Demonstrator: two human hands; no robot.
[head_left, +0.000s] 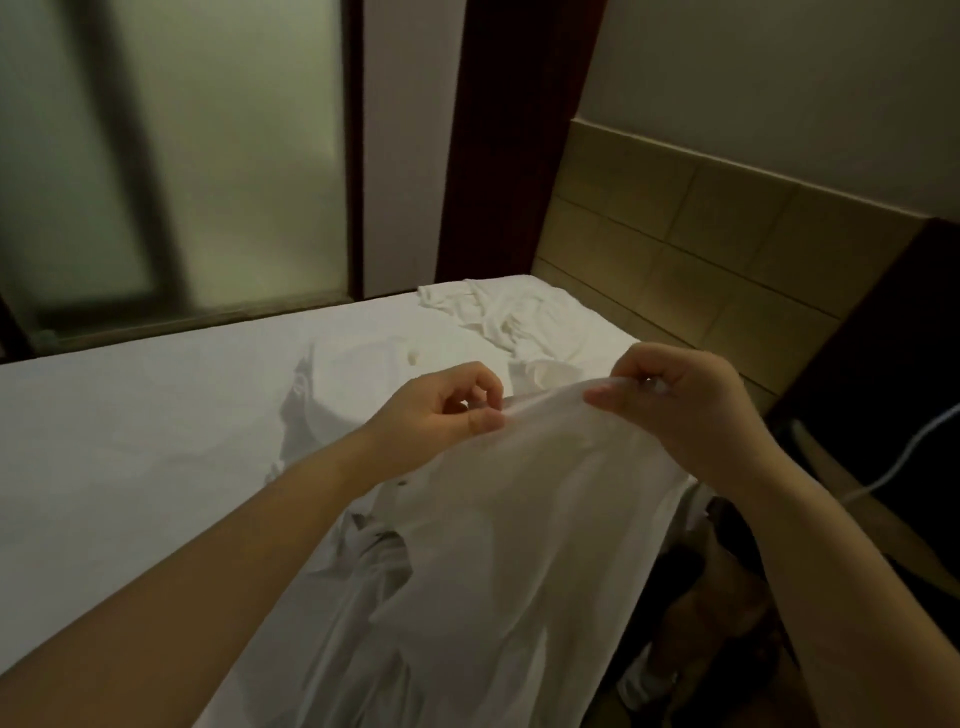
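Note:
A white cloth (519, 519) hangs in front of me, lifted above the near edge of a bed (156, 441). My left hand (441, 415) pinches the cloth's top edge between thumb and fingers. My right hand (691, 410) grips the same edge a little to the right, fingers curled over it. The cloth drapes down from both hands toward the bottom of the view, with folds bunched at its left side.
The bed has a white sheet. A crumpled white garment (498, 312) lies at its far corner, and a flatter white piece (363, 369) lies nearer. A tan panelled headboard (701, 249) stands at right, a frosted window (182, 156) behind. A white cable (904, 452) runs at right.

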